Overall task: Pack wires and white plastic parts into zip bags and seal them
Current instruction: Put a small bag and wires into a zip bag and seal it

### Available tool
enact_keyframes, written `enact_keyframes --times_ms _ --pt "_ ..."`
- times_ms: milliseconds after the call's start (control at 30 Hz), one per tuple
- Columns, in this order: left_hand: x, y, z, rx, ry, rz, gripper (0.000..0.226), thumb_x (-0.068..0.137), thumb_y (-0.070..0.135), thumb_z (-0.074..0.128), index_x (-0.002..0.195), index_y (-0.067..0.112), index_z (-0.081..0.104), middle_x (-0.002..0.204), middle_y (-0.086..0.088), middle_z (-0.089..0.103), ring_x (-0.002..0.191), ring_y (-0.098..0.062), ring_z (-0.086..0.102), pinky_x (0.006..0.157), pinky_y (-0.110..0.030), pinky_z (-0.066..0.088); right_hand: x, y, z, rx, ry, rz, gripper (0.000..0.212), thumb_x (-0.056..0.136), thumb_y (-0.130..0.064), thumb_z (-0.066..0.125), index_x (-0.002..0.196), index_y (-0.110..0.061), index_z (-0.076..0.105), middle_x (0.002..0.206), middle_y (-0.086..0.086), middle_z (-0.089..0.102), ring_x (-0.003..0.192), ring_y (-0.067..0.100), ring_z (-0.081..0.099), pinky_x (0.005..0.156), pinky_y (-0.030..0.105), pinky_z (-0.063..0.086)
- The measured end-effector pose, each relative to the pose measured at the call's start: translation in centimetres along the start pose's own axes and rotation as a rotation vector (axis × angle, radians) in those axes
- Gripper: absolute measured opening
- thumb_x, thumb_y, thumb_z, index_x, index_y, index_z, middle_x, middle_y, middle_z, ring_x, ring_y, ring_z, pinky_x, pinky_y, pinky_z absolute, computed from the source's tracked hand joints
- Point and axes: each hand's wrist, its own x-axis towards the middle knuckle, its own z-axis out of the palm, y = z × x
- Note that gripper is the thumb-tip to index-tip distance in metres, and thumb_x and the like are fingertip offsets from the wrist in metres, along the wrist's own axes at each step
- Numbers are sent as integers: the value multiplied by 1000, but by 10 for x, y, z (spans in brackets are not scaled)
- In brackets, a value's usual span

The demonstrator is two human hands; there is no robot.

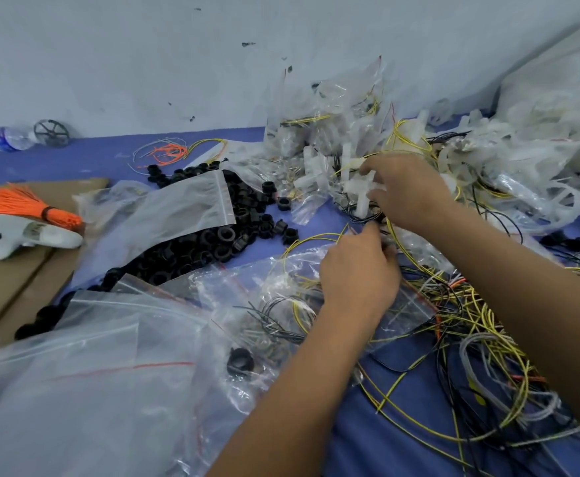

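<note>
My right hand grips a cross-shaped white plastic part together with a small coil of black wire at the middle of the blue work surface. My left hand, just below, pinches the edge of a clear zip bag with a red seal line that lies flat under it. Loose yellow, black and white wires sprawl at the lower right. More white plastic parts lie among filled bags behind the hands.
A heap of black rings lies left of centre with an empty zip bag on it. Large clear bags fill the lower left. Orange cable ties, a white controller and cardboard sit far left. Packed bags lean on the wall.
</note>
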Motion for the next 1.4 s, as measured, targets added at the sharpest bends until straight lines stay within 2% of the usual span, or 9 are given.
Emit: enact_keyframes --times_ms 300,433,600,767,867,967,1100,1267,1400 --pt "2 -1 -5 48 -112 -106 22 97 33 57 90 14 50 104 -17 65 96 -41 61 65 -38 38 -87 -10 -13 552 589 456 21 94 -33 64 108 -18 68 88 -7 67 70 0 60 68 26 52" --pt "3 -1 -10 49 -175 -157 20 94 25 56 80 13 48 99 -16 63 90 -38 56 67 -36 39 -115 -8 -14 668 564 527 23 96 -38 62 107 -18 58 94 -5 64 81 18 63 77 48 55" --pt "4 -2 -13 -17 -173 -173 17 86 14 55 71 10 48 73 -7 51 67 -29 48 50 -32 29 -127 5 -13 258 606 415 25 95 -26 66 108 -6 59 113 20 59 106 41 52 87 53 45" --pt "8 -1 -13 -244 -75 -155 10 89 10 54 99 10 56 89 -8 62 80 -27 60 64 -41 49 -129 -1 -10 389 690 385 23 97 -28 64 108 -9 57 121 17 51 97 15 48 80 19 47" --pt "10 5 -11 -573 -96 -243 5 97 17 55 100 20 57 95 -2 65 78 -26 69 66 -39 58 -127 -9 -8 547 670 382 24 100 -36 56 110 -14 52 102 0 62 91 15 64 75 41 54" --pt "14 13 -11 -968 -238 -481 21 102 31 55 106 11 60 95 -14 70 64 -29 73 61 -38 63 -129 -15 -8 633 666 370 24 101 -42 51 108 -19 49 91 -20 61 81 -5 64 66 40 58" --pt "14 12 -9 -1052 -272 -599 12 99 13 62 101 1 60 74 -13 70 51 -22 69 53 -28 59 -129 -16 -3 703 617 396 25 103 -42 48 107 -18 52 87 -11 65 73 10 66 64 45 55" --pt "16 2 -4 -1032 -14 -531 7 97 0 61 97 4 67 85 -12 76 68 -23 76 62 -29 60 -132 -17 -3 719 654 423 28 107 -39 40 98 -15 49 75 -10 52 64 -3 48 58 25 37" --pt "22 -6 -12 -843 36 -391 43 98 12 65 141 14 58 126 -2 66 108 -16 69 98 -31 55 -131 -19 -4 800 609 459 34 104 -51 38 102 -18 49 82 -1 60 72 21 60 66 50 49"
